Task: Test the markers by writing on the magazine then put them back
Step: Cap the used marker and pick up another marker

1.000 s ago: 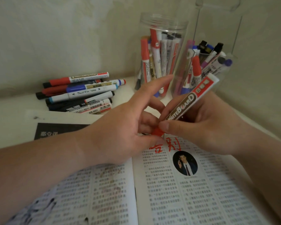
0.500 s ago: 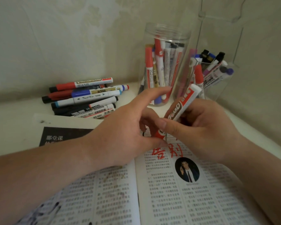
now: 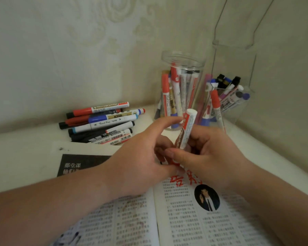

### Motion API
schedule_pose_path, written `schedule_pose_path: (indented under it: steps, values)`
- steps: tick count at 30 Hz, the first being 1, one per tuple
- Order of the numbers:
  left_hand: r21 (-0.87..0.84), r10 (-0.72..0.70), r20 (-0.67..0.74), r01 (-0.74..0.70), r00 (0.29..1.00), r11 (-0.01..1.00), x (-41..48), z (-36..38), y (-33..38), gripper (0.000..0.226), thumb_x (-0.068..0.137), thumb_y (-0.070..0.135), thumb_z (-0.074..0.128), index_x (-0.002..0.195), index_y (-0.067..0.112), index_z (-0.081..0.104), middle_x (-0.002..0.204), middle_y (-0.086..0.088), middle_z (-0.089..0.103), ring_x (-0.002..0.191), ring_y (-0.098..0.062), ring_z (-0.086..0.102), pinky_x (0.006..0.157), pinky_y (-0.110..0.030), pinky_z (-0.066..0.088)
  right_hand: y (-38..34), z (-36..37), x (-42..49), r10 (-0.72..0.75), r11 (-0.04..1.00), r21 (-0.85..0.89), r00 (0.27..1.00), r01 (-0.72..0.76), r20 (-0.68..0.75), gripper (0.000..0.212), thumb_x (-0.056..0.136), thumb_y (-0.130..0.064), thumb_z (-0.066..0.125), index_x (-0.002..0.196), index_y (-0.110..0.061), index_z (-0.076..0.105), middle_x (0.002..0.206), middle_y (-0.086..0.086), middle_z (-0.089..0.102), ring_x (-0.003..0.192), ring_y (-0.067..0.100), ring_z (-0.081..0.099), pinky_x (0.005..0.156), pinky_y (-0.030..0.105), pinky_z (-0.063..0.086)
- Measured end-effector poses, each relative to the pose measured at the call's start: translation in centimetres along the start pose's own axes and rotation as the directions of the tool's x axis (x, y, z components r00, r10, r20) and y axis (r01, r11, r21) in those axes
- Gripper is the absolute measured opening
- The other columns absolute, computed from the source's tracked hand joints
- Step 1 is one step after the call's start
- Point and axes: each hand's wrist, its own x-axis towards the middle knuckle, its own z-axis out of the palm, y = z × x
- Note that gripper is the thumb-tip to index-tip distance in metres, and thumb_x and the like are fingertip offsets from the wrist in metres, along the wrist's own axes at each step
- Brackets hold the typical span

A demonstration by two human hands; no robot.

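**Red marker: cap step**

My right hand (image 3: pixel 212 157) grips the red whiteboard marker (image 3: pixel 186 132) mid-barrel. It's tilted near upright, tail end up, just above the magazine's (image 3: pixel 185 219) top edge. My left hand (image 3: pixel 135 162) pinches its red cap (image 3: pixel 173 161) at the low end, index finger straight out. Looks like uncapping (or recapping, can't tell). If uncapping, next is a firm straight pull, then tip down onto the page.

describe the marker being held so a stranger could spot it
Start at the open magazine. Just above its right page, the right hand grips a whiteboard marker nearly upright, white end up. It is the only one held, not in the clear jar, the clear holder or the pile.
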Motion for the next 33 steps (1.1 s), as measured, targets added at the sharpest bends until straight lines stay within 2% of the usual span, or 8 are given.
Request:
schedule_pose_path:
  steps: [4,6,10,12,17,23,29,33]
  values:
    - [-0.035,0.014,-0.035,-0.015,0.999,0.999,0.2,-0.1,0.0,0.067,0.081,0.015,0.084,0.128,0.045,0.047,0.096,0.014,0.071,0.088,-0.006,0.071,0.082,-0.029,0.057,-0.2,-0.4,-0.4,0.007,0.986,0.163,0.986,0.020,-0.164,0.020,0.072,-0.036,0.078,0.088,-0.024,0.076,0.079,0.005,0.076,0.072,0.025,0.073,0.068,0.044,0.062]
    - [0.003,0.012,-0.082,-0.011,0.997,1.000,0.5,-0.5,-0.2,0.041,0.083,0.020,0.083,0.112,0.037,0.059,0.092,0.009,0.071,0.085,-0.010,0.070,0.079,-0.037,0.058,-0.4,-1.4,-0.1,0.008,0.938,0.335,0.961,0.089,-0.278,0.021,0.070,-0.037,0.078,0.085,-0.023,0.072,0.069,0.002,0.068,0.059,0.020,0.061,0.053,0.027,0.050]
    - [0.198,0.002,-0.068,0.012,0.998,0.980,1.4,-3.0,1.0,0.021,0.082,0.026,0.083,0.100,0.026,0.071,0.086,0.010,0.072,0.079,-0.004,0.068,0.076,-0.029,0.055,-0.6,-2.9,1.0,0.016,0.888,0.440,0.946,0.136,-0.325,0.043,0.059,-0.057,0.087,0.080,-0.022,0.072,0.063,0.006,0.064,0.051,0.015,0.050,0.048,0.022,0.035]
    - [0.362,-0.033,-0.041,0.046,0.999,0.931,1.5,-5.7,1.9,0.017,0.082,0.030,0.082,0.097,0.028,0.074,0.080,0.016,0.069,0.076,0.002,0.064,0.067,-0.012,0.049,-1.4,-2.7,1.7,0.023,0.930,0.358,0.962,0.079,-0.271,0.052,0.054,-0.062,0.088,0.079,-0.020,0.073,0.062,0.012,0.063,0.048,0.017,0.050,0.045,0.022,0.035]
    - [0.613,-0.182,-0.072,0.187,0.981,0.767,1.4,-13.4,1.7,0.014,0.074,0.035,0.087,0.079,0.034,0.074,0.063,0.018,0.063,0.064,0.007,0.058,0.054,-0.009,0.040,-3.7,0.2,6.3,0.107,0.994,-0.028,0.993,-0.108,-0.043,0.015,0.081,-0.036,0.080,0.084,-0.021,0.076,0.068,0.006,0.071,0.053,0.015,0.058,0.055,0.032,0.046]
    - [0.698,-0.294,-0.215,0.357,0.931,0.621,0.6,-16.1,-2.7,0.018,0.078,0.028,0.083,0.094,0.023,0.077,0.081,0.016,0.065,0.076,-0.004,0.062,0.071,-0.025,0.050,-4.3,6.2,12.6,-0.047,0.802,-0.591,0.996,0.084,0.078,0.014,0.101,-0.026,0.058,0.110,-0.031,0.068,0.099,-0.013,0.066,0.086,0.009,0.058,0.072,0.021,0.043]
    - [0.671,-0.216,-0.251,0.330,0.944,0.664,0.9,-15.6,-5.2,0.019,0.082,0.040,0.077,0.096,0.029,0.074,0.090,0.014,0.066,0.087,-0.011,0.062,0.081,-0.031,0.054,-3.6,8.0,13.5,0.023,0.722,-0.692,1.000,-0.006,0.015,0.039,0.103,-0.026,0.053,0.142,-0.025,0.052,0.129,0.002,0.062,0.113,0.023,0.059,0.095,0.037,0.050]
    - [0.671,-0.149,-0.247,0.280,0.958,0.687,1.0,-15.6,-5.2,0.017,0.080,0.045,0.077,0.087,0.030,0.073,0.084,0.016,0.061,0.085,-0.011,0.061,0.079,-0.035,0.054,-3.3,7.6,12.6,-0.019,0.703,-0.711,1.000,0.018,0.005,0.033,0.102,-0.031,0.053,0.134,-0.025,0.058,0.118,-0.003,0.060,0.106,0.018,0.056,0.093,0.036,0.049]
